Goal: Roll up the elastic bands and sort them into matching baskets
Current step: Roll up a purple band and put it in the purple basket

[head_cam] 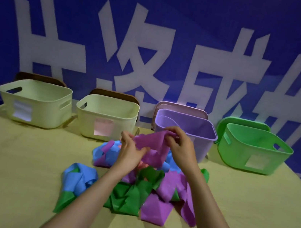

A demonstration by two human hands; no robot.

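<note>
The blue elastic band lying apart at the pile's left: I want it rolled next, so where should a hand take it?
Probably pinch the flat blue elastic band at its far edge, coming from the left over the yellow table. That side lies free; its near end meets a green band, and the left forearm crosses its right side.

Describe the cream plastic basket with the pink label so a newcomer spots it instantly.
Four plastic baskets line the table's far edge under the blue banner. The cream plastic basket is second from the left, beside the lilac basket. Its twin at the far left carries a white label; this one's is pink.
</note>
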